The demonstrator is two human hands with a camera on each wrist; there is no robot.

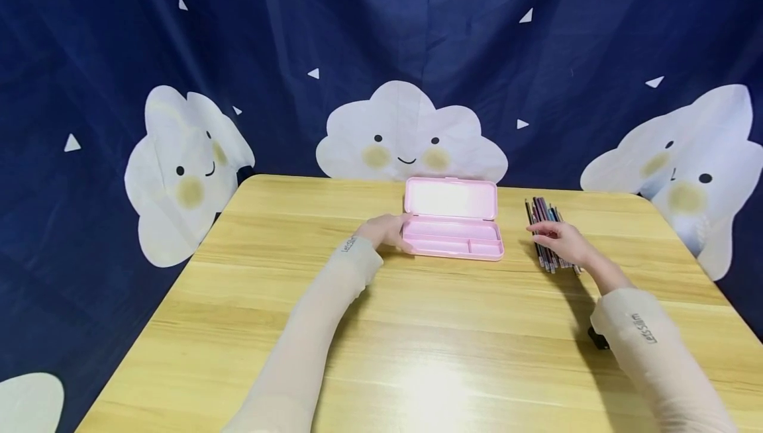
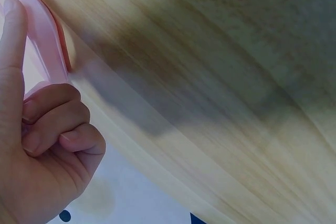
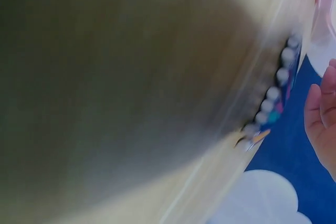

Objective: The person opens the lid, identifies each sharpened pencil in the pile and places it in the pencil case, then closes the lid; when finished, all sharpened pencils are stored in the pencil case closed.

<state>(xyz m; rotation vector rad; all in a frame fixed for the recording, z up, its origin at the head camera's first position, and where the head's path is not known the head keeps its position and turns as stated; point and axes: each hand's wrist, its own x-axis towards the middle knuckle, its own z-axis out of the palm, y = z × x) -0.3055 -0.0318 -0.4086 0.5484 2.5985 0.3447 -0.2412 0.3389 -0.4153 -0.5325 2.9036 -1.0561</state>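
Observation:
A pink pencil case [image 1: 451, 198] lies with its lid raised at the far middle of the table, its divided tray bare inside. My left hand [image 1: 386, 230] holds the case by its left end. In the left wrist view the thumb [image 2: 14, 30] lies along the case's side and the other fingers are curled at the corner. To the right of the case is a loose bundle of pencils [image 1: 541, 208], their white ends [image 3: 272, 94] toward me. Above the bundle hovers my right hand [image 1: 560, 240], fingers loosely bent, with nothing in it.
The wooden table [image 1: 417, 327] ends just behind the case and the pencils. A dark blue curtain [image 1: 268, 36] with white clouds hangs behind it. A small black device [image 1: 598, 338] shows under the right sleeve.

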